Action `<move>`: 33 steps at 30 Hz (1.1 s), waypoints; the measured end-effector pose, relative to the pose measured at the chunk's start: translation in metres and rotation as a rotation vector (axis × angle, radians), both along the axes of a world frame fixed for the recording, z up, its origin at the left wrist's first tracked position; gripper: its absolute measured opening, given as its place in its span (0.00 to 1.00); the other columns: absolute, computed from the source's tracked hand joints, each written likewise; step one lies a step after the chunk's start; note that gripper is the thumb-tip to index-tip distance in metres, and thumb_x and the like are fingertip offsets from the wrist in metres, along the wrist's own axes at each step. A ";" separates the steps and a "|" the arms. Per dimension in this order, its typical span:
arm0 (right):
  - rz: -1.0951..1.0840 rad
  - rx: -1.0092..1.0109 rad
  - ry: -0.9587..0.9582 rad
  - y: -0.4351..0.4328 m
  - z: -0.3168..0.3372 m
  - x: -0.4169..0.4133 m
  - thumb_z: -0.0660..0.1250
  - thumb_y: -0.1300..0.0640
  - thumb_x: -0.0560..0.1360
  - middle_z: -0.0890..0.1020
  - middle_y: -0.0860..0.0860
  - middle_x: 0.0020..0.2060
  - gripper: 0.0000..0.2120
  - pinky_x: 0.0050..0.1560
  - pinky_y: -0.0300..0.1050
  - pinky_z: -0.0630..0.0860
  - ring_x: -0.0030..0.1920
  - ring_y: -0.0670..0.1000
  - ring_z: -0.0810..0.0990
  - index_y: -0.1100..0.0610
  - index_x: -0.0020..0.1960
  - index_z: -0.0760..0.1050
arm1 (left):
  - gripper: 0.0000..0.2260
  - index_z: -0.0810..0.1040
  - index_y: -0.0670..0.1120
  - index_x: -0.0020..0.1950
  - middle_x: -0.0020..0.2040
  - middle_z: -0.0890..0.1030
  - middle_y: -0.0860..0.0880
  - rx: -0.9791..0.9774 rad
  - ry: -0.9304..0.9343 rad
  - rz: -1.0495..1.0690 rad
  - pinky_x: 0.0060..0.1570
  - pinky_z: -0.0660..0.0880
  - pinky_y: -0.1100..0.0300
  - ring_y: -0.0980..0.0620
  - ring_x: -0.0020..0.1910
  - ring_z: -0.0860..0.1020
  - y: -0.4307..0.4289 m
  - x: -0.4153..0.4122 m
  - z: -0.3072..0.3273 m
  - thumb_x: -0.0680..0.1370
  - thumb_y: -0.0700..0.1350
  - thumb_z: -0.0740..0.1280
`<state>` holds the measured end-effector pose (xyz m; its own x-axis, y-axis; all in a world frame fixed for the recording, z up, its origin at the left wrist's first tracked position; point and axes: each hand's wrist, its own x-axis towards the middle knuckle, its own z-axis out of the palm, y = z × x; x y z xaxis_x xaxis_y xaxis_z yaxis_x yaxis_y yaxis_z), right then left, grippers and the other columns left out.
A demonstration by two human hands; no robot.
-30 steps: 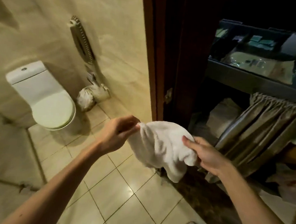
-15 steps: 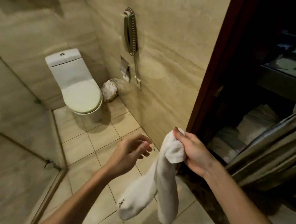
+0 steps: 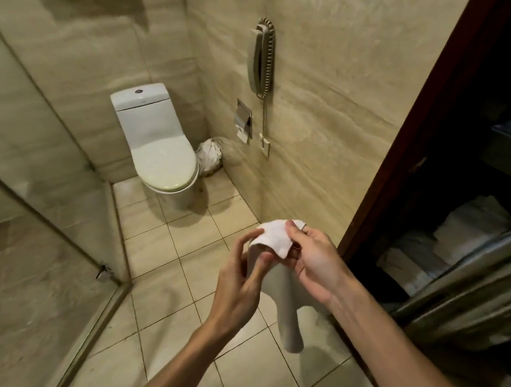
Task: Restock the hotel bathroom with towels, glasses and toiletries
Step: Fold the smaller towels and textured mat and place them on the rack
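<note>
Both hands hold a white towel (image 3: 275, 237) above the tiled floor (image 3: 161, 246). The right hand (image 3: 313, 261) pinches its top edge. The left hand (image 3: 239, 279) has its fingers (image 3: 261, 264) curled on the cloth.

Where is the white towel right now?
Head view, just right of centre: the white towel hangs over the tiled floor, its top edge pinched between the left hand and right hand, just left of the dark wooden door frame.
</note>
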<state>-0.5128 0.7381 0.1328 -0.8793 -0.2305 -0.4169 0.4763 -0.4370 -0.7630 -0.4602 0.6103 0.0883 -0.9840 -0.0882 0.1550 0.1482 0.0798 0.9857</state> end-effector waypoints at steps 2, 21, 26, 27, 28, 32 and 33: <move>-0.006 -0.030 0.012 -0.002 0.005 -0.001 0.56 0.60 0.83 0.82 0.65 0.52 0.16 0.40 0.43 0.82 0.43 0.54 0.84 0.72 0.62 0.74 | 0.09 0.76 0.62 0.60 0.44 0.84 0.49 -0.002 0.028 0.055 0.46 0.78 0.45 0.46 0.44 0.82 -0.002 -0.005 0.000 0.80 0.56 0.62; 0.249 0.869 0.800 -0.003 0.001 0.006 0.72 0.31 0.63 0.76 0.41 0.61 0.39 0.59 0.36 0.72 0.62 0.40 0.74 0.46 0.68 0.67 | 0.13 0.82 0.41 0.45 0.33 0.75 0.47 -0.279 0.026 -0.274 0.32 0.65 0.54 0.53 0.33 0.70 -0.055 -0.049 0.048 0.80 0.49 0.66; 0.368 0.992 0.969 -0.020 0.012 -0.002 0.69 0.38 0.73 0.74 0.47 0.28 0.23 0.30 0.46 0.67 0.28 0.44 0.71 0.58 0.37 0.74 | 0.09 0.73 0.39 0.47 0.28 0.71 0.51 -0.131 0.054 -0.202 0.25 0.62 0.63 0.56 0.26 0.65 -0.065 -0.049 0.073 0.80 0.44 0.68; 0.418 0.986 0.976 -0.022 0.012 -0.003 0.68 0.39 0.74 0.68 0.47 0.26 0.26 0.29 0.45 0.61 0.26 0.44 0.65 0.59 0.32 0.68 | 0.10 0.71 0.41 0.47 0.28 0.69 0.51 -0.137 0.047 -0.170 0.25 0.61 0.63 0.56 0.26 0.63 -0.068 -0.049 0.075 0.80 0.46 0.67; 0.480 0.937 0.975 -0.023 0.014 -0.003 0.67 0.40 0.75 0.64 0.47 0.26 0.27 0.29 0.45 0.59 0.26 0.44 0.62 0.59 0.30 0.64 | 0.11 0.71 0.43 0.46 0.28 0.69 0.53 -0.161 0.024 -0.168 0.27 0.61 0.62 0.57 0.26 0.63 -0.072 -0.048 0.075 0.79 0.49 0.67; 0.664 0.673 0.895 -0.019 0.021 -0.016 0.67 0.45 0.77 0.66 0.47 0.27 0.25 0.30 0.43 0.60 0.28 0.45 0.65 0.61 0.30 0.67 | 0.27 0.78 0.41 0.46 0.39 0.77 0.49 -0.310 -0.213 -0.528 0.40 0.70 0.52 0.52 0.39 0.74 -0.100 -0.045 0.061 0.77 0.66 0.64; 0.671 0.669 0.873 -0.015 0.020 -0.022 0.67 0.44 0.77 0.68 0.49 0.28 0.27 0.30 0.44 0.63 0.29 0.47 0.67 0.65 0.32 0.69 | 0.32 0.79 0.39 0.49 0.42 0.79 0.44 -0.339 -0.290 -0.638 0.40 0.71 0.49 0.48 0.41 0.75 -0.109 -0.043 0.057 0.74 0.70 0.65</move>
<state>-0.5350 0.7227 0.1532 -0.7115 -0.7021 0.0293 -0.3123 0.2786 -0.9082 -0.5028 0.5010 0.1450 -0.8338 0.5148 -0.1993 0.0063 0.3699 0.9291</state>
